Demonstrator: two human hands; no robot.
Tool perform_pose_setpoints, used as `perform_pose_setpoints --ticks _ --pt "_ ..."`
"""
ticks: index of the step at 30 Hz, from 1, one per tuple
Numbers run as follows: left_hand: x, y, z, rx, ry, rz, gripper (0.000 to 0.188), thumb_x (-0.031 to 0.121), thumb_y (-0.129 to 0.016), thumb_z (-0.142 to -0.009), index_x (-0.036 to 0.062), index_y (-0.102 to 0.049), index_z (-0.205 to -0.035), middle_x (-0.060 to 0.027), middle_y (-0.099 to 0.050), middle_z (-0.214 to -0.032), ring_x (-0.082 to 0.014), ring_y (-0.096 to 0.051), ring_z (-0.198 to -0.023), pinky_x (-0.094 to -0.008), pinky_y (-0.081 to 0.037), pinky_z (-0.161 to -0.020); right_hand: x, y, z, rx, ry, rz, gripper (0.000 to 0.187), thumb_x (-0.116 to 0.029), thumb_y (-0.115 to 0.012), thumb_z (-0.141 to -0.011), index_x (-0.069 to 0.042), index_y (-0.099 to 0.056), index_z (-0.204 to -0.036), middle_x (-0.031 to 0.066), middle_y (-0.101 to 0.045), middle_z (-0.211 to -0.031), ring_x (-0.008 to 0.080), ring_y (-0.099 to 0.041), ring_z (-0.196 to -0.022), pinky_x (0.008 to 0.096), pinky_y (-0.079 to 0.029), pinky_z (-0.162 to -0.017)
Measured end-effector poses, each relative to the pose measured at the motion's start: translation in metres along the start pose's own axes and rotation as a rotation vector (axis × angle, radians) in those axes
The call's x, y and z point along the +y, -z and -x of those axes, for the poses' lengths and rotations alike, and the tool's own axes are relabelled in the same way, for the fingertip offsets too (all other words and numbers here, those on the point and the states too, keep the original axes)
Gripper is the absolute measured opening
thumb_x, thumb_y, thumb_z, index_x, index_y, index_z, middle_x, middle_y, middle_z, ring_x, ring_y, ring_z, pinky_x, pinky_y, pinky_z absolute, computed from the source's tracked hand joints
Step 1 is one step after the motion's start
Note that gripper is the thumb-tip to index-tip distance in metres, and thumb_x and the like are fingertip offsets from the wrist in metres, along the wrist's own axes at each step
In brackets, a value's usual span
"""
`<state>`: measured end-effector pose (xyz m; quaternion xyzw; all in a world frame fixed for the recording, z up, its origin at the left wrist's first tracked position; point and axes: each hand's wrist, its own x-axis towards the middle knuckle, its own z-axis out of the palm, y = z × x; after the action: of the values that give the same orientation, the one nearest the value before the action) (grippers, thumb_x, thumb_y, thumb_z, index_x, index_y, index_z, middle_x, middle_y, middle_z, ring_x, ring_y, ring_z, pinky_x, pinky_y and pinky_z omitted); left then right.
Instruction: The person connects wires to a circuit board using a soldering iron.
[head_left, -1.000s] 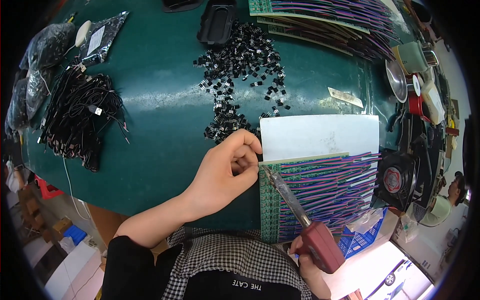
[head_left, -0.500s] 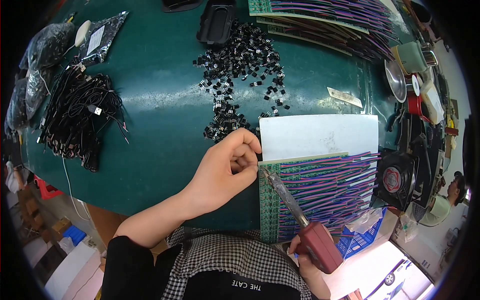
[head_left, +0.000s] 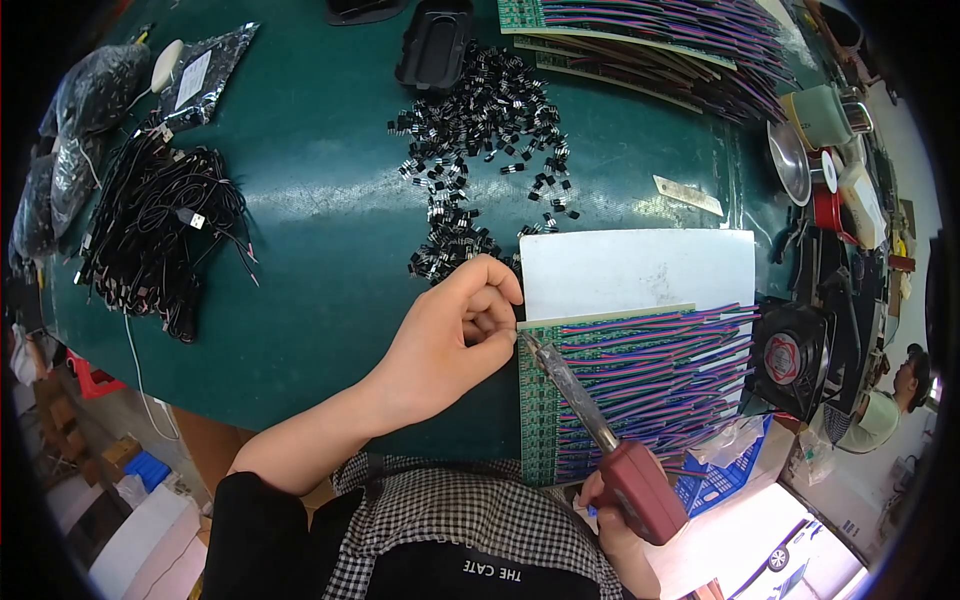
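Observation:
My right hand (head_left: 620, 535) grips the dark red handle of a soldering iron (head_left: 640, 490). Its tip rests at the upper left corner of a green circuit board panel (head_left: 538, 420), which has rows of blue, red and black wires running off to the right. My left hand (head_left: 455, 335) is closed in a pinch right beside that corner, next to the tip. Whatever lies between its fingertips is too small to make out. Just beyond the left hand begins a pile of small black components with metal legs (head_left: 490, 110).
Under the panel lies a white sheet (head_left: 640, 265). A black fan (head_left: 790, 358) stands to its right, a metal ruler-like strip (head_left: 688, 194) beyond. Black USB cables (head_left: 165, 235) are heaped at left. More wired boards (head_left: 640, 50) and a black tray (head_left: 433, 45) sit at the back.

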<state>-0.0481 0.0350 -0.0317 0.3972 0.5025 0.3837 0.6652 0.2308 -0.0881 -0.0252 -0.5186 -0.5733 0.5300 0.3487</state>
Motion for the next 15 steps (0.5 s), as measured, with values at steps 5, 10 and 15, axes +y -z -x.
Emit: perform_pose_setpoints --ticks 5,10,15 --pt "0.0 0.0 0.001 0.004 0.001 -0.004 0.025 -0.009 -0.054 -0.08 0.0034 -0.044 -0.1 -0.0012 -0.056 -0.08 -0.0055 -0.053 -0.076 -0.0206 -0.045 -0.071 -0.004 -0.004 -0.004 0.014 -0.002 -0.053 0.07 -0.029 -0.075 -0.076 0.004 -0.041 -0.128 0.0113 -0.066 -0.078 0.0178 -0.064 -0.061 0.0268 -0.05 -0.058" --pt "0.0 0.0 0.0 0.005 -0.002 -0.01 0.024 -0.008 -0.054 -0.081 0.0033 -0.044 -0.1 -0.0013 -0.056 -0.08 -0.0056 -0.054 -0.076 -0.0206 -0.045 -0.071 -0.002 -0.001 -0.001 0.016 -0.043 -0.13 0.071 -0.028 -0.077 -0.075 0.004 -0.042 -0.128 0.012 -0.066 -0.081 0.0178 -0.064 -0.061 0.0268 -0.05 -0.057" --pt "0.001 0.002 0.001 0.005 -0.018 -0.019 0.025 -0.009 -0.053 -0.08 0.0035 -0.044 -0.1 -0.0013 -0.056 -0.08 -0.0054 -0.054 -0.076 -0.0205 -0.045 -0.071 0.014 0.017 0.013 -0.15 -0.007 0.412 0.072 -0.028 -0.077 -0.075 0.004 -0.041 -0.129 0.0136 -0.065 -0.08 0.0197 -0.063 -0.06 0.0281 -0.05 -0.056"
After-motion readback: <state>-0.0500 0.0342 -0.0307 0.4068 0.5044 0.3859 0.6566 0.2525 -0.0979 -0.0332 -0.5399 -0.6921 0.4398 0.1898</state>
